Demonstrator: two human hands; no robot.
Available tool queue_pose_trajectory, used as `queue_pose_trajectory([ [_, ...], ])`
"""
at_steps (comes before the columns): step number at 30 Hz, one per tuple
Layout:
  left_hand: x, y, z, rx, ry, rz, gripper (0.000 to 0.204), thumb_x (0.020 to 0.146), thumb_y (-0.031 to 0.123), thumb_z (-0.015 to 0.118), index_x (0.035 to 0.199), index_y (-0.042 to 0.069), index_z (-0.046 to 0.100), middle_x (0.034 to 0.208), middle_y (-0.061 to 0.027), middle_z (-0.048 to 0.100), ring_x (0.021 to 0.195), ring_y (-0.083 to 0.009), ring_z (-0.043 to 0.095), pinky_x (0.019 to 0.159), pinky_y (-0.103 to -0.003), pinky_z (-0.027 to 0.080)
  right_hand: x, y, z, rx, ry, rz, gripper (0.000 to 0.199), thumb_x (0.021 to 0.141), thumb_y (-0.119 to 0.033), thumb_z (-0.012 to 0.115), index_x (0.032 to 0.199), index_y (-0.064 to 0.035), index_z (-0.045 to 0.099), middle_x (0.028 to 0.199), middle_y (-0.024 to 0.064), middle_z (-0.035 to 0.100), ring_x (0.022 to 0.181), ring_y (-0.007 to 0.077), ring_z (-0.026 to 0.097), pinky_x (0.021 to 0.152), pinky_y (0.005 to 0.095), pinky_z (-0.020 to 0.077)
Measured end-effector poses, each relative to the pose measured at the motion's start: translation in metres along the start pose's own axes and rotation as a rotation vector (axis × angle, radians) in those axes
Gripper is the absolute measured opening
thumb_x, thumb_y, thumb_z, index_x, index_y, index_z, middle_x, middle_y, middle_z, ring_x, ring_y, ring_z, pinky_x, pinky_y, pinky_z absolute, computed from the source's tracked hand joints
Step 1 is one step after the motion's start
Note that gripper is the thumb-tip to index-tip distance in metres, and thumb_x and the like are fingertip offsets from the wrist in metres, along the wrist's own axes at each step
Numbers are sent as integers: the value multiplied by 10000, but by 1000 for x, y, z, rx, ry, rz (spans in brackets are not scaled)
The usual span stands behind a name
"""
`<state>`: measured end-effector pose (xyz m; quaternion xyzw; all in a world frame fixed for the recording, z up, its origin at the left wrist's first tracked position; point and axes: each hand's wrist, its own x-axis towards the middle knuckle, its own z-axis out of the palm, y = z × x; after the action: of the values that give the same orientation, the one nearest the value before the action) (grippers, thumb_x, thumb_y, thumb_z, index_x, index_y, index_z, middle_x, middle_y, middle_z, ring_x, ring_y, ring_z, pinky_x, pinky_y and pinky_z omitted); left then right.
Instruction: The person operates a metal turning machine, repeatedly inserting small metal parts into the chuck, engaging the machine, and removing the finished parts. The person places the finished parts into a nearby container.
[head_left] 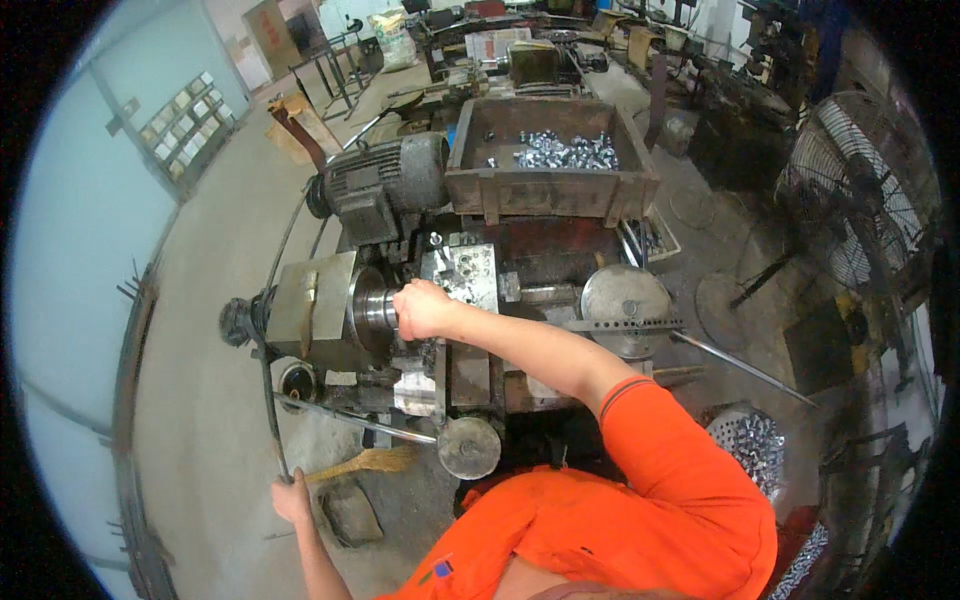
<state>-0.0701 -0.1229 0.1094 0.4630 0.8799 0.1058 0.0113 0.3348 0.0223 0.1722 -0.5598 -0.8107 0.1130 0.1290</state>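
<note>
My left hand [292, 498] is closed round the lower end of a long dark lever [271, 415], which rises to the left end of a small lathe. My right arm reaches across the machine, and my right hand [422, 309] is curled at the front of the shiny round spindle nose [374, 309]. Whatever its fingers pinch is hidden behind the hand. Left of the spindle sits the grey metal headstock [315, 295] with a brush-like tool [309, 310] lying on top. Just beyond my right wrist is a metal tool block [466, 272] with several bolts.
A wooden crate [552, 192] holding shiny metal parts [568, 151] stands behind the lathe, beside an electric motor [388, 182]. Round handwheels [469, 448] and a rod lever [745, 368] jut out. A perforated basket of parts [752, 446], a broom [368, 461] and a large fan [855, 175] stand around.
</note>
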Motion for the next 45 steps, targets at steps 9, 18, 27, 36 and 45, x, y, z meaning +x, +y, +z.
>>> queue_pose_trajectory([
  [9,-15,-1,3,91,172,56,360,766,368,608,894,32,590,836,-171,638,782,-367,617,676,-464,469,-48,121,-114,161,286,553,293,597,-304,622,800,-110,708,835,164,664,841,292,648,756,340,516],
  [18,-8,1,2,116,138,56,388,756,354,629,955,27,566,882,-179,632,779,-375,610,676,-453,475,-108,158,-72,291,661,31,488,551,-153,660,1039,-133,653,1217,246,498,1054,364,540,904,369,437],
  [27,-33,88,-19,-685,-257,628,289,895,214,539,967,-56,610,784,-185,630,660,-231,601,612,-341,472,-323,150,-45,504,539,690,329,596,-122,602,908,-62,684,781,118,660,644,196,588,619,296,473],
  [36,-52,173,96,-471,-368,965,271,866,80,476,1070,-57,590,998,-185,635,899,-283,609,790,-353,460,-580,138,-4,-74,438,1329,321,609,-205,582,880,-73,692,841,174,647,798,328,625,746,358,501],
  [45,-47,165,100,-472,-455,850,289,854,71,490,1085,-86,563,1005,-191,632,879,-249,610,782,-335,459,-584,140,73,-127,-358,1682,426,692,-273,582,1059,-61,620,1130,157,587,1045,270,569,888,354,458],
])
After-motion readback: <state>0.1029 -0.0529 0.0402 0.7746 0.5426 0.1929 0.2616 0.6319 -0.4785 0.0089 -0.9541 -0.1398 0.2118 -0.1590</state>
